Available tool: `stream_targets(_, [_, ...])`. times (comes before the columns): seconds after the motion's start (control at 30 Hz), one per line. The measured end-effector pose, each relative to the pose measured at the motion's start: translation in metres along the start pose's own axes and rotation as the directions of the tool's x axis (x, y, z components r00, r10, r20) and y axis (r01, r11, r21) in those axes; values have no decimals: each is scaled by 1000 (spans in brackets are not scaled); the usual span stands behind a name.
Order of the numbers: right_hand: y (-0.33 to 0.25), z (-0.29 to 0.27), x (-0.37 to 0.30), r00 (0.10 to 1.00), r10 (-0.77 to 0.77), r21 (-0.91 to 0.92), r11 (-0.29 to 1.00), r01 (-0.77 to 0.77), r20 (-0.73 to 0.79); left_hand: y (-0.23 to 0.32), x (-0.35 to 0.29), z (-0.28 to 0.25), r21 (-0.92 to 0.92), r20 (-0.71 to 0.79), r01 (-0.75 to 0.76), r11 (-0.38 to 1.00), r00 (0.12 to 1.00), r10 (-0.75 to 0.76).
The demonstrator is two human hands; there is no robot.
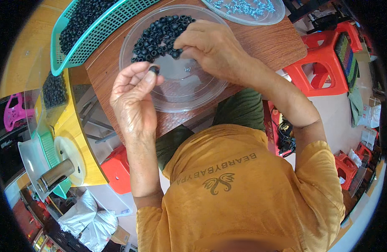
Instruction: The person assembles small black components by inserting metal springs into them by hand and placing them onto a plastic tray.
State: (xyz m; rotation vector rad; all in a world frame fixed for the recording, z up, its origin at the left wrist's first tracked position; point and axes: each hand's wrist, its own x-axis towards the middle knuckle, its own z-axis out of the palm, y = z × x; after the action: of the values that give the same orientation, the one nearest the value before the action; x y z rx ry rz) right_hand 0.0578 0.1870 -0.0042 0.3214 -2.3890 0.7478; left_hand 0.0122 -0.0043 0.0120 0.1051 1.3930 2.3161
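Note:
A small round black plastic part (154, 69) is pinched between the thumb and fingers of my left hand (136, 96), raised over the near-left rim of a clear round tray (176, 105). Inside that tray, a pile of similar hollow black parts (153, 40) fills the far left side. At the right edge of the pile my right hand (214, 46) has its fingers curled together, touching the parts; whatever they grip is hidden. A tiny shiny metal piece (187, 69) lies on the tray bottom below the right hand.
A teal basket (59, 63) heaped with black parts stands far left. Behind on the right, a clear dish (267, 20) holds small bluish metal pieces. The brown table (277, 46) ends close to my lap. A red stool (294, 69) stands right, a yellow table (90, 155) left.

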Motion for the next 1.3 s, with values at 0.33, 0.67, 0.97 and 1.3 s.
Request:
stream_targets(0.33, [-3,9,-9,891,-11,-206,972,117,453,-4,-14,-20,137,16,-68,988,998,67])
stream_targets(0.67, [-10,-5,-4,873,303,327,839,-435,383,-9,-12,-11,738,325,-460,494,883,338])
stream_targets(0.97, [-16,-3,1,718,403,545,470,-694,567,-16,-7,6,749,614,-661,-53,660,433])
stream_targets(1.3, [-18,7,0,787,322,329,777,-537,526,-7,2,1,677,734,-683,-274,607,304])
